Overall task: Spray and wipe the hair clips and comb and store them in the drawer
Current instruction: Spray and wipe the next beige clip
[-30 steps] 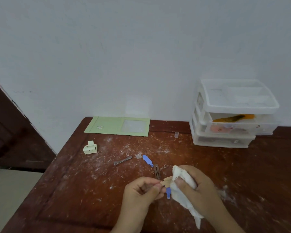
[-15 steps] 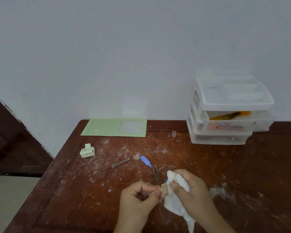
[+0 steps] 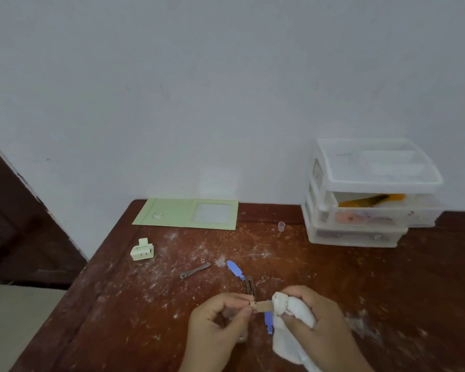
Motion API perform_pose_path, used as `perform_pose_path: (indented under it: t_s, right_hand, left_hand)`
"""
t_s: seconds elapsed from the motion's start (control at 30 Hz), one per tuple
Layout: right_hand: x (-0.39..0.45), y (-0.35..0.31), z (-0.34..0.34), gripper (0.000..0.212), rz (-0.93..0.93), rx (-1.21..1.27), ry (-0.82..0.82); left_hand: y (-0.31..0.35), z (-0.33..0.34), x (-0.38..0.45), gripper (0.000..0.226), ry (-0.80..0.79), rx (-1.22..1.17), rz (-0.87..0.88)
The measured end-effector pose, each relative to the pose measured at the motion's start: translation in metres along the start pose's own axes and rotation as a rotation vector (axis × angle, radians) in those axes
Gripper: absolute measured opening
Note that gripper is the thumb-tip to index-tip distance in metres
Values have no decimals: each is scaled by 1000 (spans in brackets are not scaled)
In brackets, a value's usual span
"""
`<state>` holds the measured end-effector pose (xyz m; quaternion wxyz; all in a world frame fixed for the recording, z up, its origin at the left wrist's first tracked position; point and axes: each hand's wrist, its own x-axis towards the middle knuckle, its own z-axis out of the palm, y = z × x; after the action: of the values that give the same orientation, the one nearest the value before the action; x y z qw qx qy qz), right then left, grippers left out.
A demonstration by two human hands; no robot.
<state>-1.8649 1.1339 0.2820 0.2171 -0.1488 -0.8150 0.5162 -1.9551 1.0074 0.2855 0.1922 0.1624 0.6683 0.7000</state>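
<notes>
The left hand (image 3: 220, 322) pinches one end of a beige hair clip (image 3: 262, 306) between thumb and curled fingers, holding it just above the wooden table (image 3: 387, 291). The right hand (image 3: 317, 323) grips a white cloth (image 3: 293, 326) bunched round the clip's other end, fingers curled into the fabric. Directly below the pinched clip a blue clip (image 3: 268, 320) lies on the table, partly hidden by the cloth. Just beyond the grip lie a brown clip (image 3: 249, 285) and another blue clip (image 3: 235, 269), with a grey clip (image 3: 195, 270) farther left. A cream claw clip (image 3: 142, 250) sits well off to the far left. The plastic drawer unit (image 3: 360, 232) stands far right, against the wall.
</notes>
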Motion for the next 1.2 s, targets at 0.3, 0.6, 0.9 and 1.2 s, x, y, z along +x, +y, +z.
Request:
perform_pose_path:
  t_s: [0.3, 0.6, 0.9, 1.2]
  right_hand:
    - [-7, 22, 19, 21, -479, -440, 47]
    - [-9, 23, -7, 33, -14, -3, 47]
    - [19, 10, 2, 16, -234, -135, 114]
    - [20, -9, 17, 6, -90, -152, -308]
  left_hand:
    - [4, 14, -4, 38, -74, -215, -473]
    - [-3, 6, 5, 21, 8, -304, -492]
    - [-11, -3, -5, 27, -164, -32, -353]
    - [-4, -16, -24, 27, -259, 431, 217]
